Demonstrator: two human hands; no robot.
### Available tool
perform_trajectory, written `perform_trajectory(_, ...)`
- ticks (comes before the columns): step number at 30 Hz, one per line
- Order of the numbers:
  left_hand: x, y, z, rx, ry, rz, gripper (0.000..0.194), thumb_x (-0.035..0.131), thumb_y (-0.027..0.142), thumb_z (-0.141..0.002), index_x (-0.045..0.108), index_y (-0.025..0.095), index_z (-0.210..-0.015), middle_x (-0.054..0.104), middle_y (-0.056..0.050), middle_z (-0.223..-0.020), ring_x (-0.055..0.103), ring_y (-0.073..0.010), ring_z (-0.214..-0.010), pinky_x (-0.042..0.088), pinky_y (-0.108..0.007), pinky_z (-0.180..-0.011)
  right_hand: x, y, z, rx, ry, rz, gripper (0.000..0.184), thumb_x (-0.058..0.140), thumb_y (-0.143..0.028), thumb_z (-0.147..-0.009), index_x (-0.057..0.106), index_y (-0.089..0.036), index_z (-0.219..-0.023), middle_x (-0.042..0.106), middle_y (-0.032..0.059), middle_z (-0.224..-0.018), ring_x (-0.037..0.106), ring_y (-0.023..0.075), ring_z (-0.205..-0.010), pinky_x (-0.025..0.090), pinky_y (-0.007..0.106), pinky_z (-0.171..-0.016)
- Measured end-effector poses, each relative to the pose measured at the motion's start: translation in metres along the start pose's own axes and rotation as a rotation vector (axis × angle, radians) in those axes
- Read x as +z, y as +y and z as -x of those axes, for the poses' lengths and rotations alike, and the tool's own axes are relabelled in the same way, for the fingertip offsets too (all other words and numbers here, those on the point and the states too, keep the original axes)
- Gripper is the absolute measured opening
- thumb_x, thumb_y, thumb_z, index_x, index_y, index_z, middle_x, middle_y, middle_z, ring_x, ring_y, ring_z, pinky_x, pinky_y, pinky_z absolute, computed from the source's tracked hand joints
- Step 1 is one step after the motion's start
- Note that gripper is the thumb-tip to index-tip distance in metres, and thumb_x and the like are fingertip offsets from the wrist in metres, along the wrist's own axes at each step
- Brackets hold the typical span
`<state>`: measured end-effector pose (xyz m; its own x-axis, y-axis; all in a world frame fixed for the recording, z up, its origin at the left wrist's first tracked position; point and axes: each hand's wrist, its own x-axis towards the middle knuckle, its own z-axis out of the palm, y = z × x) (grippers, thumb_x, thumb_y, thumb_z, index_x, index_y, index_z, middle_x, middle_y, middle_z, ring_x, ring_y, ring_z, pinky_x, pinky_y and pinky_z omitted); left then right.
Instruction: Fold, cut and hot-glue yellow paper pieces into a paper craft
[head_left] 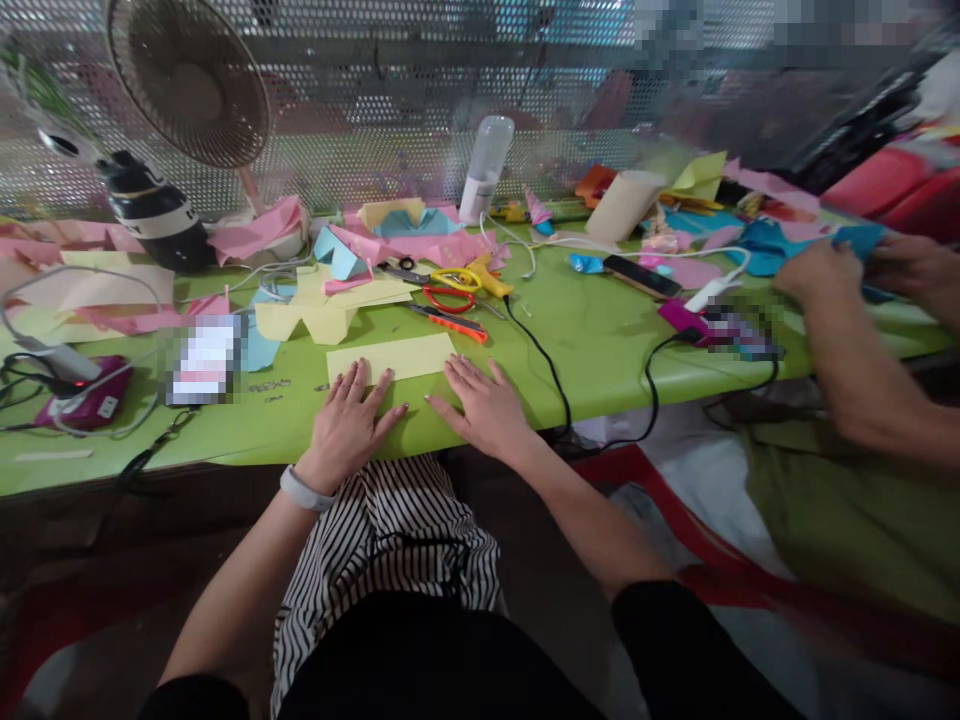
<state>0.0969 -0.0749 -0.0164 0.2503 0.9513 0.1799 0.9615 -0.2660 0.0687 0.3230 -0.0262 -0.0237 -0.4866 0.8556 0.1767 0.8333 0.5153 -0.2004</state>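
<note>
A pale yellow strip of paper [405,360] lies flat on the green table in front of me. My left hand [352,415] rests on its left end, fingers spread. At the right end, my right hand [484,405] lies flat with its fingertips on the paper and the thumb apart. Just beyond the strip are an orange utility knife [454,322], red-handled scissors [450,297] and yellow-handled scissors [454,279]. A yellow glue gun [489,277] lies beside them, its black cord running toward the front edge. Cut yellow paper [311,305] sits behind my left hand.
A fan [191,90], a black bottle [157,215] and a phone [206,360] stand or lie at left. At the back are a clear bottle [487,170] and a paper roll [624,205]. On the right, a co-worker's hands [821,270] hold blue paper. Cables cross the table.
</note>
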Motion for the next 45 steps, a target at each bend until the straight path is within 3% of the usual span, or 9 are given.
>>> perform_trajectory(3,0.000,0.000,0.000,-0.003,0.007,0.005,0.068,0.032,0.059,-0.102,0.043,0.016,-0.153,0.034,-0.020,-0.162,0.030,-0.0368,-0.150,0.032,-0.054,-0.120,-0.007,-0.007,-0.024,0.030,0.031,-0.006,0.073,0.029,-0.056,-0.102,0.044,-0.003,-0.150,0.041,0.0212,-0.157,0.033,0.0327,-0.150,0.018,0.053,-0.125)
perform_trajectory(7,-0.001,0.000,-0.001,-0.010,-0.014,-0.007,0.068,0.031,0.058,-0.103,0.043,0.015,-0.153,0.034,-0.020,-0.162,0.030,-0.0361,-0.150,0.031,-0.054,-0.120,-0.006,-0.028,-0.069,-0.009,-0.020,-0.064,0.076,0.038,-0.045,-0.099,0.015,-0.006,-0.161,0.011,0.0158,-0.169,0.004,0.0324,-0.157,0.007,0.056,-0.126)
perform_trajectory(13,0.000,-0.002,-0.002,-0.001,0.005,-0.036,0.066,0.032,0.056,-0.103,0.044,0.015,-0.153,0.037,-0.020,-0.160,0.035,-0.0361,-0.148,0.033,-0.053,-0.119,0.010,-0.045,-0.084,-0.024,-0.198,-0.073,0.067,0.026,-0.035,-0.102,0.013,-0.008,-0.162,0.013,0.0168,-0.168,0.003,0.0275,-0.157,0.001,0.055,-0.126)
perform_trajectory(22,-0.002,-0.003,-0.004,-0.002,-0.009,-0.038,0.068,0.034,0.059,-0.102,0.044,0.015,-0.153,0.036,-0.020,-0.161,0.032,-0.0361,-0.150,0.034,-0.053,-0.119,0.010,0.004,-0.068,0.062,-0.208,-0.073,0.065,0.022,-0.038,-0.103,0.006,-0.020,-0.163,0.004,0.0111,-0.170,0.000,0.0311,-0.157,0.001,0.063,-0.123)
perform_trajectory(31,-0.004,-0.003,-0.006,-0.016,-0.031,-0.056,0.067,0.036,0.057,-0.102,0.043,0.015,-0.154,0.035,-0.022,-0.161,0.030,-0.0360,-0.150,0.032,-0.052,-0.120,0.013,0.047,-0.057,0.174,-0.071,-0.137,0.065,0.027,-0.023,-0.099,0.017,-0.018,-0.163,0.022,0.0100,-0.168,0.016,0.0301,-0.156,0.018,0.059,-0.124)
perform_trajectory(35,-0.004,-0.003,-0.005,-0.018,-0.049,-0.066,0.068,0.038,0.056,-0.102,0.041,0.013,-0.155,0.033,-0.023,-0.161,0.029,-0.0364,-0.151,0.030,-0.051,-0.121,0.006,0.043,-0.056,0.132,0.049,-0.229,0.056,0.030,-0.027,-0.100,0.041,-0.014,-0.153,0.040,0.0112,-0.161,0.028,0.0263,-0.153,0.025,0.050,-0.124)
perform_trajectory(38,-0.004,-0.003,-0.004,-0.010,-0.049,-0.054,0.069,0.036,0.058,-0.102,0.039,0.014,-0.155,0.032,-0.022,-0.162,0.029,-0.0359,-0.151,0.031,-0.053,-0.120,0.002,0.035,-0.060,0.056,0.121,-0.269,0.043,0.038,-0.040,-0.101,0.068,-0.017,-0.122,0.058,0.0115,-0.144,0.036,0.0285,-0.149,0.030,0.050,-0.121)
perform_trajectory(41,-0.004,-0.004,-0.003,0.007,-0.040,-0.035,0.070,0.031,0.060,-0.102,0.039,0.014,-0.155,0.033,-0.022,-0.162,0.029,-0.0349,-0.151,0.032,-0.054,-0.119,0.005,0.023,-0.068,0.021,0.144,-0.267,0.043,0.044,-0.050,-0.099,0.071,-0.017,-0.106,0.065,0.0144,-0.130,0.039,0.0300,-0.146,0.031,0.050,-0.119)
perform_trajectory(45,-0.004,-0.004,-0.002,0.009,-0.043,-0.021,0.071,0.029,0.061,-0.102,0.039,0.015,-0.154,0.035,-0.021,-0.161,0.029,-0.0335,-0.151,0.031,-0.053,-0.119,0.012,0.003,-0.076,-0.026,0.022,-0.228,0.055,0.052,-0.055,-0.095,0.062,-0.013,-0.129,0.053,0.0177,-0.147,0.028,0.0327,-0.152,0.025,0.051,-0.122)
